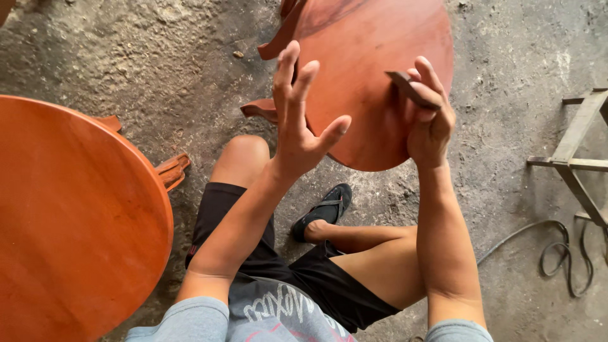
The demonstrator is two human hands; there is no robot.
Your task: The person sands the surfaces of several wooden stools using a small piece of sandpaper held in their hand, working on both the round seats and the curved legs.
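Reddish round tabletop point(373, 82): left hand point(297, 120) fingers splayed, right hand point(427, 120) pinching sandpaper point(408, 87).

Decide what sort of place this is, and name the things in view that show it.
Probably a furniture workshop. Two round wooden tabletops, one by the hands and one at the left, stand on a rough concrete floor. The right hand holds a folded abrasive sheet, likely sandpaper, against the wood.
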